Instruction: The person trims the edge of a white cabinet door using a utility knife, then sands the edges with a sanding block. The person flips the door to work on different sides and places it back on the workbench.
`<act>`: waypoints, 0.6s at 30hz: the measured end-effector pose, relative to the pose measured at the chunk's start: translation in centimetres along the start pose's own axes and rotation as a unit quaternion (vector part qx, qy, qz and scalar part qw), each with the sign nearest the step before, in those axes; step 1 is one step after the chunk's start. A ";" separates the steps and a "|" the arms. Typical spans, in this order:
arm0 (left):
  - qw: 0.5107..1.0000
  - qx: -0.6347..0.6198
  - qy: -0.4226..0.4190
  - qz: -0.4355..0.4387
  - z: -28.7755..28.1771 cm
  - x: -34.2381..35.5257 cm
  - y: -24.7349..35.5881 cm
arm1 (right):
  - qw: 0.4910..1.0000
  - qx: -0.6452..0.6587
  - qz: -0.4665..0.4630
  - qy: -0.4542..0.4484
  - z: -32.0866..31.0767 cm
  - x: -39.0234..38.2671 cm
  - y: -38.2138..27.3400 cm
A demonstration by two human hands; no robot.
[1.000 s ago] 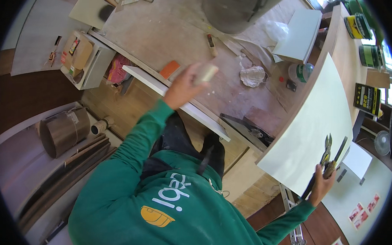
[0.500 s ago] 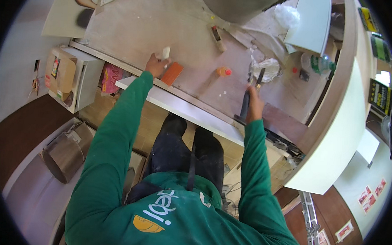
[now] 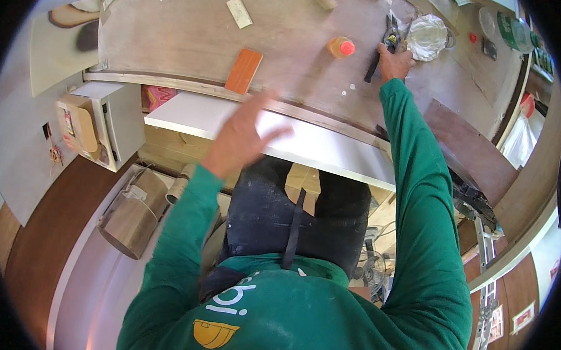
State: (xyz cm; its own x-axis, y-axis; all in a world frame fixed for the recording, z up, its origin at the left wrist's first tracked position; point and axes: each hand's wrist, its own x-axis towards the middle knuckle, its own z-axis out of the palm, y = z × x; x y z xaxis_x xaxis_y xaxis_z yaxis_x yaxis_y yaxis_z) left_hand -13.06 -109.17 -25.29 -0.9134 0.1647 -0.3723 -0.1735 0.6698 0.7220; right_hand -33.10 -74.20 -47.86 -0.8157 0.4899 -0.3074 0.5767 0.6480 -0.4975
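Observation:
My left hand (image 3: 243, 136) is blurred, raised over the white board at the table's near edge, with its thumb apart from the fingers and nothing visible in it. An orange-brown rectangular block (image 3: 243, 71) lies just beyond it, and a small whitish block (image 3: 239, 12) farther back. At the right, my right hand (image 3: 395, 62) is closed around black-handled pliers (image 3: 391, 37) on the table. A thin pointed tool (image 3: 411, 27) shows beside its fingers; whether it is held too is unclear. Crumpled white plastic (image 3: 428, 37) lies next to it.
A small bottle with an orange-red cap (image 3: 341, 47) stands mid-table. A clear green-labelled bottle (image 3: 515, 32) lies at the far right. The white board (image 3: 307, 142) runs along the near edge. A brown panel (image 3: 460, 142) is at the right, a metal ladder (image 3: 485, 296) below it.
My left hand has let go of the whitish block, which now lies on the table, and drawn back toward me. My right hand has moved farther out, beside the crumpled plastic.

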 end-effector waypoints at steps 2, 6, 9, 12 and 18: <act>0.993 0.011 -0.094 0.073 1.8 -2.3 3.0 | 1.000 -0.017 0.000 -0.012 0.5 0.6 1.1; 0.965 0.184 -0.119 0.141 7.1 -4.5 1.9 | 0.993 -0.101 -0.033 -0.047 -0.2 0.6 1.8; 0.974 0.140 -0.108 0.140 7.2 -4.0 0.4 | 0.994 -0.026 -0.035 -0.100 -2.6 -0.5 2.8; 0.966 0.161 -0.132 0.151 6.0 -3.4 -0.3 | 0.996 -0.028 -0.065 -0.061 -5.8 -3.9 3.1; 0.951 0.170 -0.124 0.228 1.0 -4.0 -1.9 | 0.978 0.069 -0.085 -0.177 -15.9 -14.6 0.2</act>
State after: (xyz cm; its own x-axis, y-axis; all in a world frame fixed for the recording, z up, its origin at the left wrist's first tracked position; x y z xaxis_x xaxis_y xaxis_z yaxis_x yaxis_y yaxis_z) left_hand -8.71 -110.35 -25.77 -0.7425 0.6321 -0.2218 0.3874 0.6753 0.6276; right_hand -20.34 -71.95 -30.60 -0.8777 0.1335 -0.4601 0.4397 0.6062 -0.6628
